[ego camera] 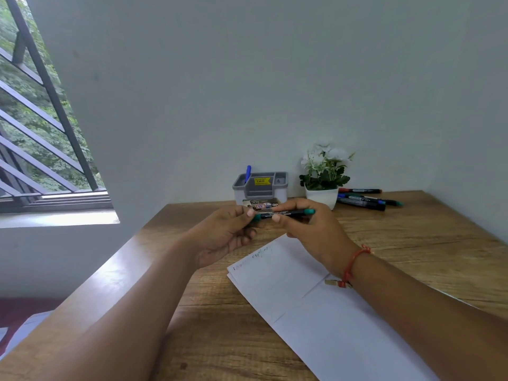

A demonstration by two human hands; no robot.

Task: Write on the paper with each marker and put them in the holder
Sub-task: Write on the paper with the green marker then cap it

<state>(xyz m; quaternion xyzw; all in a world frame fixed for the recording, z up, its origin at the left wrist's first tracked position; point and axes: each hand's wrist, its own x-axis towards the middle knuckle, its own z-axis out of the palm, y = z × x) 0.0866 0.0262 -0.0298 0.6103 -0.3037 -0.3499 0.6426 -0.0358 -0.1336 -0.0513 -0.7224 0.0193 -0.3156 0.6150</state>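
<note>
I read left grip (231, 232) pinching the cap end, right grip (310, 229) curled round the barrel of green marker (286, 213), held up between paper (302, 292) and holder (261, 188) | paper bears faint writing; blue marker (248, 173) stands in holder | loose markers (362, 200) wait on counter (412, 243): I judge most remains.

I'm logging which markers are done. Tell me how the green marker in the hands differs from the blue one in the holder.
The green marker lies level, pinched between the left hand and the right hand; the blue marker stands leaning in the left compartment of the holder. The green marker shows whole, dark barrel with green ends; only the blue marker's top shows above the rim. Neither lies on the table.
</note>
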